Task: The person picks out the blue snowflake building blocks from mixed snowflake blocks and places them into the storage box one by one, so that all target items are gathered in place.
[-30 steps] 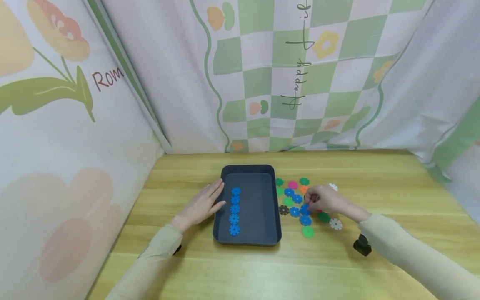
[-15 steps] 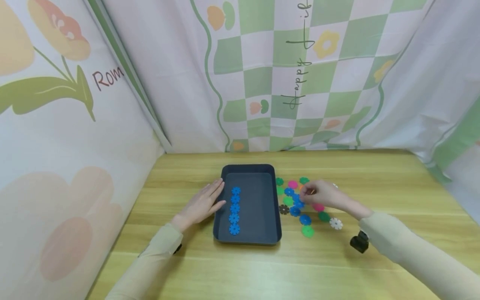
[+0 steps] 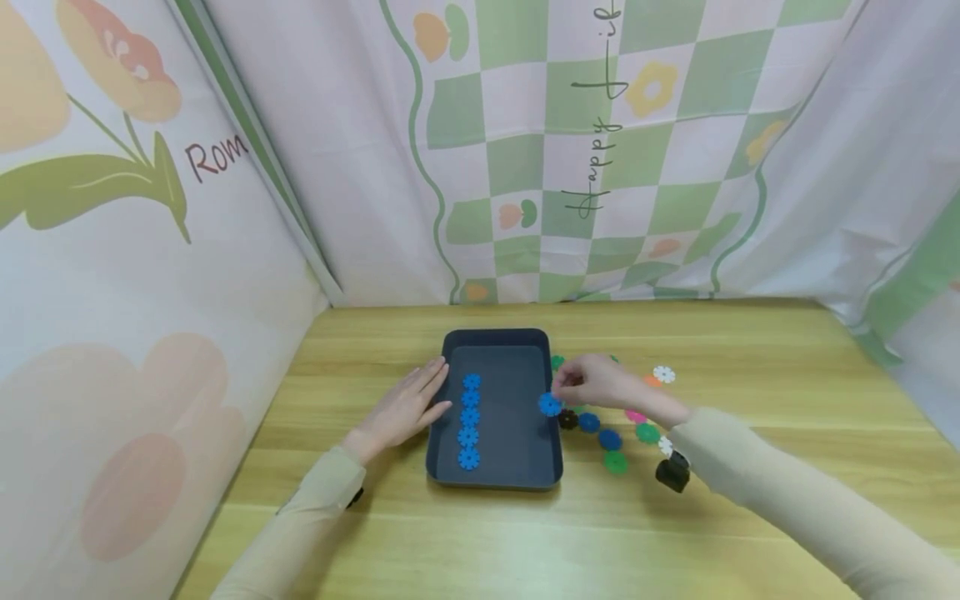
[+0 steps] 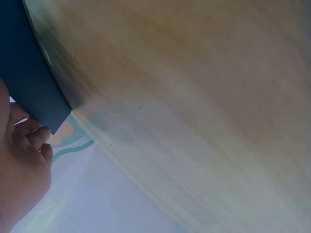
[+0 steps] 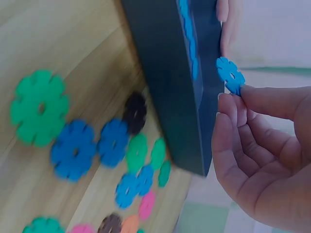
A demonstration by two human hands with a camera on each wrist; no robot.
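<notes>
My right hand (image 3: 596,383) pinches a blue notched snowflake disc (image 5: 230,75) between thumb and fingertips. In the head view the disc overlaps the right wall of the dark grey tray (image 3: 517,450). Flat fingers of my left hand (image 3: 405,408) rest along the tray's left rim; the left wrist view shows this hand (image 4: 24,155) beside the tray's dark outer wall (image 4: 34,73). Inside the tray, several blue discs (image 3: 469,417) lie in a straight column near the left side.
Right of the tray, loose notched discs lie scattered on the wooden table (image 3: 480,542): blue (image 3: 611,439), green (image 3: 616,462), pink (image 5: 146,205), dark brown (image 5: 134,112), orange and white (image 3: 663,374). The right forearm hides some of them. A patterned curtain (image 3: 585,167) hangs behind the table.
My right hand has picked a blue disc from the scattered pile and carried it left to the tray's right wall. The left hand has stayed at the tray's left side.
</notes>
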